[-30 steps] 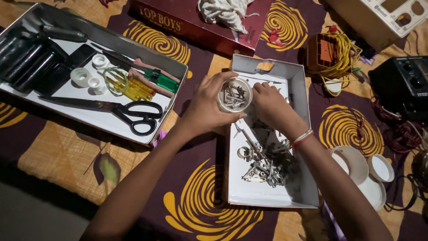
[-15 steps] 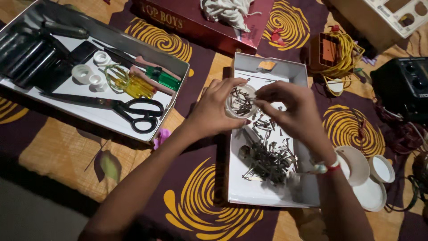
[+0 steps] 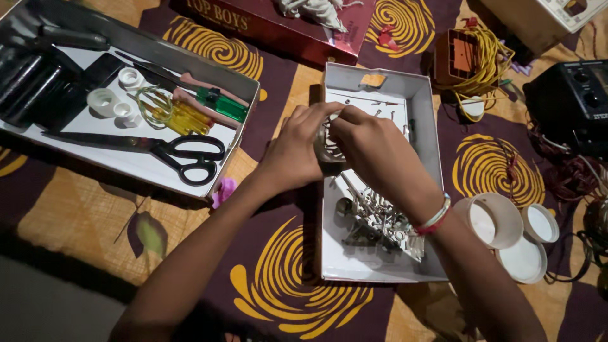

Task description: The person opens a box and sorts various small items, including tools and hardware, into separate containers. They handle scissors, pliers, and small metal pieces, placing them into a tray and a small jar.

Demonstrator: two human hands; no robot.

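Both hands meet over the upper half of a shallow white tray (image 3: pixel 423 120) that lies on a patterned cloth (image 3: pixel 278 297) of maroon with yellow swirls. The left hand (image 3: pixel 296 155) is curled closed around a small clear round container (image 3: pixel 328 142), holding it just above the tray's left wall, and the right hand (image 3: pixel 370 149) has its fingers bent down onto the container's top, covering the opening so that its contents cannot be made out. A heap of small metal parts (image 3: pixel 380 221) lies loose in the lower half of the tray, which suggests the sorting is only partly done and most pieces remain to be handled. Just right of the tray, near the cloth's right edge, three white round lids or cups (image 3: pixel 506 225) sit together. Toward the upper left corner a second tray (image 3: pixel 136 168) carries black-handled scissors (image 3: pixel 161 147), yellow and green screwdrivers (image 3: pixel 190 111) and rolls of tape (image 3: pixel 104 101), none being touched.
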